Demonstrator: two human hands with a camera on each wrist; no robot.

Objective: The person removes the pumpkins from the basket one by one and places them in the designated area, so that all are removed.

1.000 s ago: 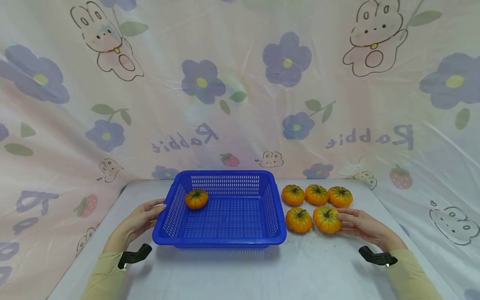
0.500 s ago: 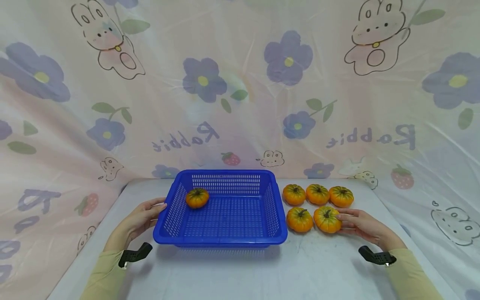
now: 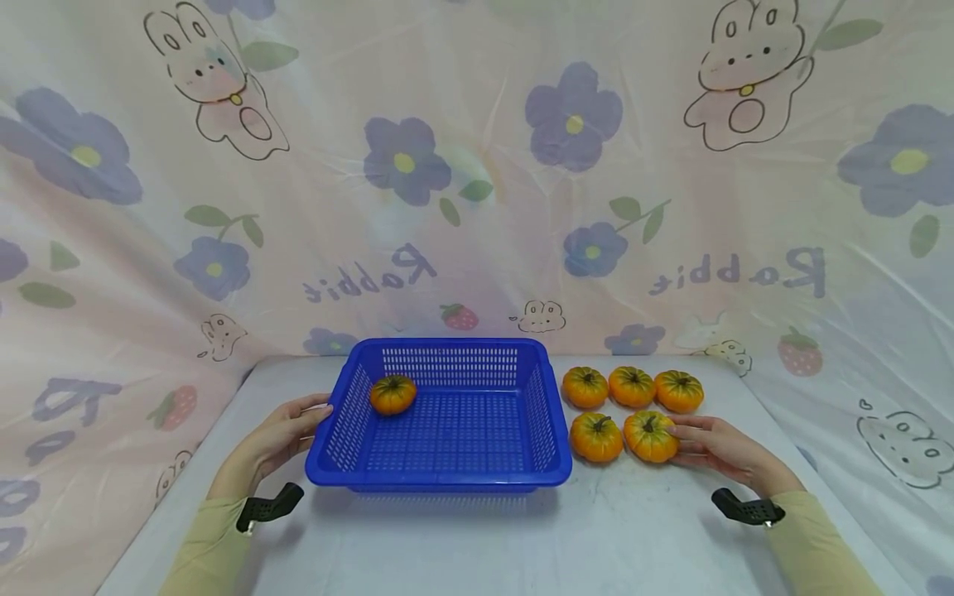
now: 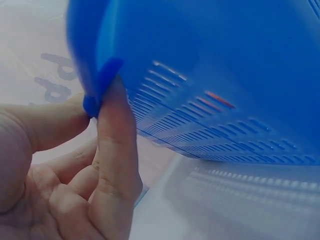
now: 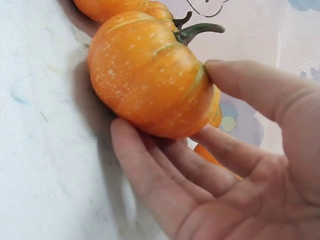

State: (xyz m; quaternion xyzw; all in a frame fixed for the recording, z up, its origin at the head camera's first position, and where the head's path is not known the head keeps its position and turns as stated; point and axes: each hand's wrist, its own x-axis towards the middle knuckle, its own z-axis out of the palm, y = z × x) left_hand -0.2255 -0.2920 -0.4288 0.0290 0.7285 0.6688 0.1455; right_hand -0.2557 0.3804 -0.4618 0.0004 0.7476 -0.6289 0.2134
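My left hand (image 3: 277, 434) holds the left rim of a blue plastic basket (image 3: 440, 478). In the left wrist view, thumb and forefinger (image 4: 117, 145) pinch that rim (image 4: 92, 102). One small orange pumpkin (image 3: 392, 395) lies inside the basket, at its left. My right hand (image 3: 726, 449) is at the front right pumpkin (image 3: 651, 437), which rests on the table. In the right wrist view, the thumb touches this pumpkin (image 5: 145, 80) near its green stem, and the other fingers (image 5: 150, 175) lie along its lower side.
Beside it on the left sits another pumpkin (image 3: 595, 438), close to the basket's right wall. Behind them stand three more pumpkins (image 3: 632, 387) in a row. A white table (image 3: 447, 546) carries everything, and a printed curtain (image 3: 477, 232) hangs behind and at both sides.
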